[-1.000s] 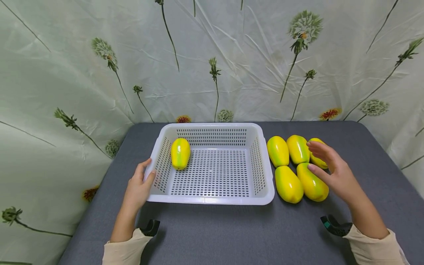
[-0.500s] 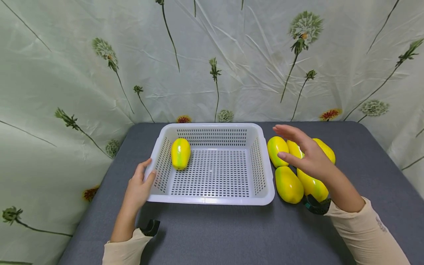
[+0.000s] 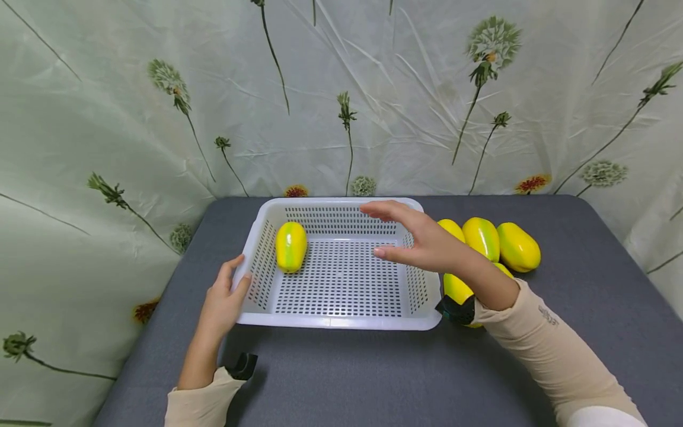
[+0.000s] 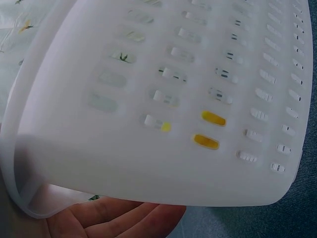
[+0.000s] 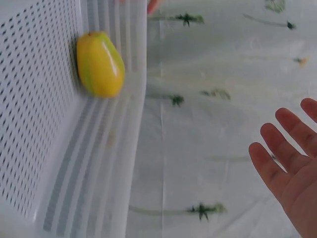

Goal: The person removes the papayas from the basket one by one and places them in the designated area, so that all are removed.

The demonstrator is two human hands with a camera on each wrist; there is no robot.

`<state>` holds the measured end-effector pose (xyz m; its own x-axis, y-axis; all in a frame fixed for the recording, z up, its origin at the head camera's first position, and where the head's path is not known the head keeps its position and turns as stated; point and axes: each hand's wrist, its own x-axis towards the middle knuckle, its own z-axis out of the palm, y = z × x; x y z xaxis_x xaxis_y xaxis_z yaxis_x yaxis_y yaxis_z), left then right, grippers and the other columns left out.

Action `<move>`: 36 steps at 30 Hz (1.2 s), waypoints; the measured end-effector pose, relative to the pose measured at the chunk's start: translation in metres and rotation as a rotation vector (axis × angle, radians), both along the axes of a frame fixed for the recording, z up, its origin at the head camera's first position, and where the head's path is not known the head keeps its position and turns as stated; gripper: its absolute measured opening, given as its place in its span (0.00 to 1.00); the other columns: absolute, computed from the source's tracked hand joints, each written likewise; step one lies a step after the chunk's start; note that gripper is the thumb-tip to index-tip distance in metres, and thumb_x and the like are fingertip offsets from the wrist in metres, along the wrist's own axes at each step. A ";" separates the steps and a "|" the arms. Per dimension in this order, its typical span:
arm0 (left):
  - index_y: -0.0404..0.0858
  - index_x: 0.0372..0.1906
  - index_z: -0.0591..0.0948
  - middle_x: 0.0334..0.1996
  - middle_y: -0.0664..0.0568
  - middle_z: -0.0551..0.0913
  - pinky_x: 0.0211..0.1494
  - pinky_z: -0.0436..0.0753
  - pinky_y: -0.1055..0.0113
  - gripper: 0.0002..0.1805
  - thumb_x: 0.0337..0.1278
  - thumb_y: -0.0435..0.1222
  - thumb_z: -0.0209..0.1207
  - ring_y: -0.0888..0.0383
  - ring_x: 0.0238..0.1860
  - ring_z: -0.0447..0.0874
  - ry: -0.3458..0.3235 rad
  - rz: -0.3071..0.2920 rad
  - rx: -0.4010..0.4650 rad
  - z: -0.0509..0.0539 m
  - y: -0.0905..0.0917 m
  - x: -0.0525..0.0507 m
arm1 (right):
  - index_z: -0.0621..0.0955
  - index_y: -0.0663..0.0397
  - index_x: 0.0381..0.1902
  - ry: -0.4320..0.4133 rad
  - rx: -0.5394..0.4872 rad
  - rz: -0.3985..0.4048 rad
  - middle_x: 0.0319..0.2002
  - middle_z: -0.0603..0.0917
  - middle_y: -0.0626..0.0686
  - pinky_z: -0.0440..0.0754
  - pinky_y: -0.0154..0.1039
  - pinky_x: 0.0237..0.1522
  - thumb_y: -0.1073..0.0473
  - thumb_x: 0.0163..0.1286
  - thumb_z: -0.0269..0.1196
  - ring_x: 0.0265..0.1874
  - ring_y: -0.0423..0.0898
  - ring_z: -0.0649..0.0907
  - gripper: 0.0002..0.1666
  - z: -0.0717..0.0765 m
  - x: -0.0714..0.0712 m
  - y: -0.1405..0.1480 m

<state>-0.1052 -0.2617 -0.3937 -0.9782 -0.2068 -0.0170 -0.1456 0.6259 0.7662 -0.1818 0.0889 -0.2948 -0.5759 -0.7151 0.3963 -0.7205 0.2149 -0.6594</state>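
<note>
A white perforated plastic basket (image 3: pixel 336 322) sits on the table. One yellow-green papaya (image 3: pixel 290 248) lies inside it, near the left wall. My left hand (image 3: pixel 223 302) holds the basket's left rim, and in the left wrist view its fingers (image 4: pixel 133 220) show beneath the rim. Over the right part of the basket hovers my right hand (image 3: pixel 418 240), its fingers extended and thumb apart, touching nothing. The right wrist view shows the same papaya (image 5: pixel 100 64) in the basket and the hand's spread fingers (image 5: pixel 280 146).
Several more papayas (image 3: pixel 519 248) lie grouped on the dark grey table (image 3: pixel 341 379), right of the basket; my right forearm covers part of them. A pale cloth with a dandelion print (image 3: pixel 405 107) hangs behind and along the left of the table.
My right hand has moved left, from over the papayas on the right to above the basket, with nothing in it. The left hand and the basket have stayed in place.
</note>
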 end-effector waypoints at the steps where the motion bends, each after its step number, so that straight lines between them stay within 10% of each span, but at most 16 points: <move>1: 0.45 0.67 0.56 0.55 0.36 0.71 0.33 0.77 0.54 0.28 0.65 0.46 0.43 0.43 0.41 0.78 0.003 0.000 -0.001 0.000 0.000 0.000 | 0.64 0.55 0.63 -0.007 0.003 0.024 0.61 0.66 0.51 0.64 0.49 0.55 0.58 0.59 0.63 0.58 0.47 0.67 0.36 0.000 -0.001 -0.007; 36: 0.44 0.67 0.57 0.53 0.36 0.73 0.32 0.77 0.55 0.28 0.64 0.46 0.44 0.44 0.39 0.79 0.014 -0.003 -0.004 -0.001 0.000 0.000 | 0.62 0.52 0.64 -0.286 0.291 0.040 0.63 0.64 0.49 0.64 0.39 0.56 0.48 0.58 0.63 0.57 0.46 0.67 0.39 -0.076 -0.067 -0.144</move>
